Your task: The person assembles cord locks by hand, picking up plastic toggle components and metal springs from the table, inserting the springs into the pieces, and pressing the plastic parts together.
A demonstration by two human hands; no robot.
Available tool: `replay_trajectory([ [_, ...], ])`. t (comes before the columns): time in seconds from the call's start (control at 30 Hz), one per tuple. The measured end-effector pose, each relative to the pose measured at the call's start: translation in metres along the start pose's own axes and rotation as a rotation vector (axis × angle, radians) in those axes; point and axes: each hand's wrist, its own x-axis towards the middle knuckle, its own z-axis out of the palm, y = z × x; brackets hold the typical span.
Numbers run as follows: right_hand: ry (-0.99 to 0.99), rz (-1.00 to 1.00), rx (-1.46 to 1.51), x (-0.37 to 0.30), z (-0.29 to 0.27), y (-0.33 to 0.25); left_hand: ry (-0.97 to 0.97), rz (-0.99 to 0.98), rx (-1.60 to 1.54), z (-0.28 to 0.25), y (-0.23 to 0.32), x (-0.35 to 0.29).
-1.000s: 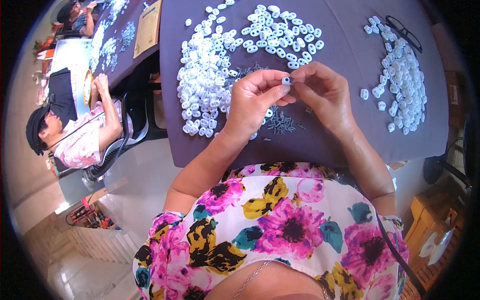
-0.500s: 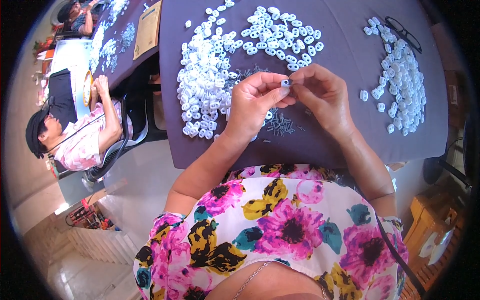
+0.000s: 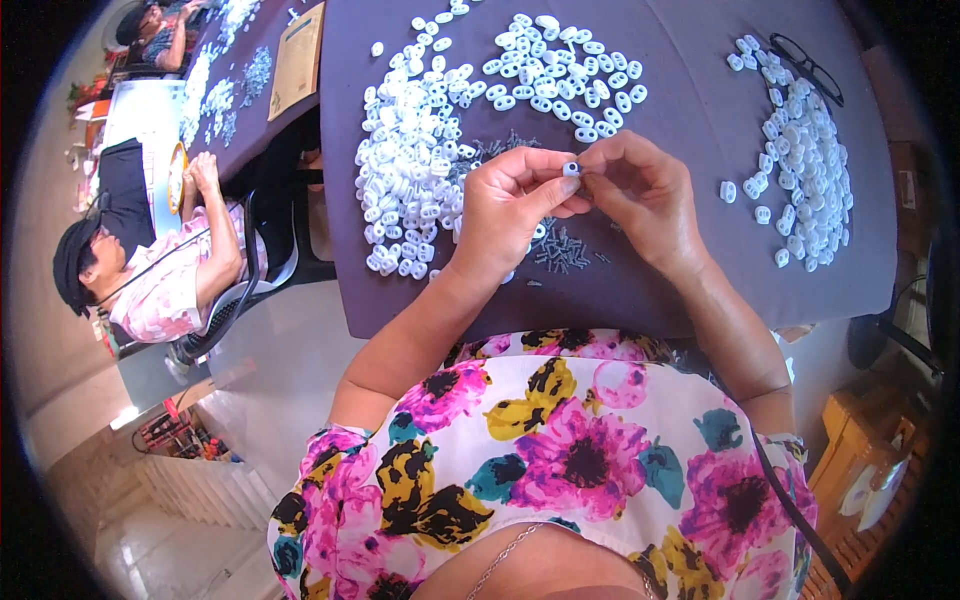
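Between its thumb and fingers my left hand [image 3: 508,205] pinches a small white plastic piece [image 3: 571,169] with a dark hole facing up. My right hand [image 3: 645,205] is closed in a pinch right against that piece; whatever its fingertips hold is too small and hidden to name. Below the hands lies a scatter of small grey screw-like parts [image 3: 562,250], partly covered by my left hand. A heap of white oval two-hole pieces [image 3: 408,145] spreads to the left, and a looser group of the same pieces [image 3: 565,70] lies beyond my hands.
On the right of the dark cloth-covered table [image 3: 690,60] is another pile of white pieces [image 3: 812,180], with black-framed glasses [image 3: 808,70] behind it. At left a person in a black cap [image 3: 180,260] sits by a second table bearing white and grey parts and a brown board [image 3: 297,62].
The white piece has turned slightly between my fingertips, and my right fingers have shifted a little around it. Both hands stay in nearly the same place.
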Motion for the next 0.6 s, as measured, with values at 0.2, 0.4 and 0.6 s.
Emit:
replay_trajectory([
  [0.2,0.008,0.006,0.044,-0.0001,-0.0001,0.0036,-0.009,0.027,-0.002,0.0003,-0.0021,-0.0007],
  [0.4,-0.074,0.059,0.182,0.0013,-0.0024,-0.0023,0.002,0.043,-0.01,-0.0012,-0.0037,-0.0027],
  [0.6,-0.074,0.057,0.173,0.0017,-0.0042,-0.0016,0.006,0.058,-0.023,-0.0005,-0.0036,-0.0017],
])
